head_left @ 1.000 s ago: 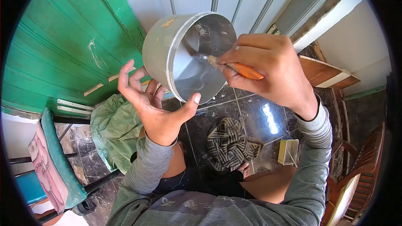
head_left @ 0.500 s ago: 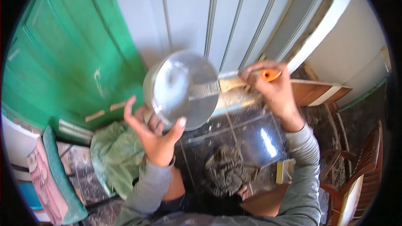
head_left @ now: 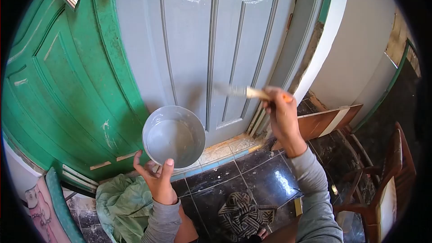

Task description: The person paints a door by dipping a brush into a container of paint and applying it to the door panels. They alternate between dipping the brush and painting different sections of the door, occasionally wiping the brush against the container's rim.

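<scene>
My left hand (head_left: 157, 177) supports a round tub (head_left: 171, 141) from below and the near side, its thumb on the rim. Grey paint coats the tub's inside. In my right hand (head_left: 281, 108) is a paintbrush (head_left: 254, 93) with a pale handle and an orange end. Its bristles, blurred by motion, point left, in front of the grey door panel (head_left: 191, 40), above and right of the tub.
A green door (head_left: 72, 90) stands at the left with metal handles above. Green cloth (head_left: 123, 202) and patterned cloth (head_left: 243, 213) lie on the dark tiles. A wooden board (head_left: 317, 123) and chair (head_left: 382, 189) are at the right.
The brush has come out of the tub and risen in my right hand. My left hand and the tub sit lower in view, and the camera has tilted up toward the door.
</scene>
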Demonstrator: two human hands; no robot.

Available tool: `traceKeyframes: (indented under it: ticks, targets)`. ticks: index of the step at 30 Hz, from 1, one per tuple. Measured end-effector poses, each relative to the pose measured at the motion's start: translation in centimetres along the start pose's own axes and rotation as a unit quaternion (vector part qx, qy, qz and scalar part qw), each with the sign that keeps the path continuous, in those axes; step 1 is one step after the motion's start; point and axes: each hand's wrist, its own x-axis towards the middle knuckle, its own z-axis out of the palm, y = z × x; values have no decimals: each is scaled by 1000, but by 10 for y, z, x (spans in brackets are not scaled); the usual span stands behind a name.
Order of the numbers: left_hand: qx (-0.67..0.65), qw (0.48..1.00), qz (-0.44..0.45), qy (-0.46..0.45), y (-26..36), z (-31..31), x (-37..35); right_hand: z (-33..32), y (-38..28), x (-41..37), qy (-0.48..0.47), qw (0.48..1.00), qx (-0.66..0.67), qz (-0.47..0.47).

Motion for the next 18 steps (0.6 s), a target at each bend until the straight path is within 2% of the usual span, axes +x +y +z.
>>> traceKeyframes:
  ticks: [1,3,5,6,8,11,12,15,18]
  targets:
    - [-3,1000,-5,-5,0,-1,0,7,-5,14,9,999,22,-25]
    - [-8,1000,-9,-13,-1,-2,0,31,-27,43,20,989,32,-142]
    - [-12,1000,-5,-18,-2,-2,1,66,-60,62,73,958,-65,-268]
    - [-13,1000,-4,-20,-2,-3,1,76,-63,78,78,920,-114,-367]
    - [-16,1000,-4,-24,0,-4,2,92,-70,104,83,806,-207,-549]
    - [-11,999,-16,-26,3,-7,6,101,-78,118,22,619,-355,-700]
    - [-12,999,-18,-25,4,-7,7,100,-70,117,2,602,-402,-690]
    - [-23,999,-32,-20,9,-11,12,97,-52,87,-20,601,-480,-638]
    - [-52,997,-48,-16,15,-10,14,106,-76,83,2,576,-450,-683]
